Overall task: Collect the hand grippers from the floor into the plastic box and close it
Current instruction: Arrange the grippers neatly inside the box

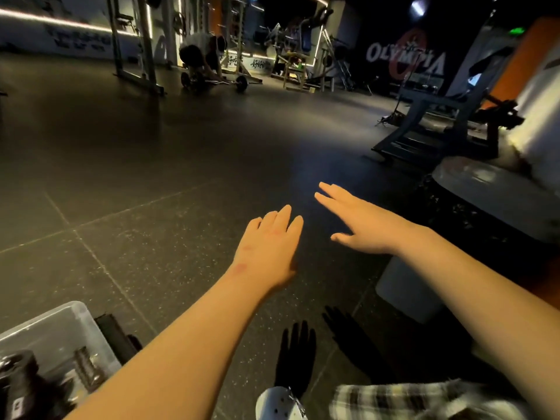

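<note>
Both hands are out flat over the floor [151, 177], fingers straight, holding nothing. Left hand [269, 247] is at centre. Right hand [360, 219] is just right of it and slightly farther, not touching. Box [69, 310] sits near left with dark grippers [86, 368] showing inside, blurred, count unclear. White shoe [277, 403] is near, bottom centre. Far left, another person [201, 54] crouches at a barbell [216, 81].
</note>
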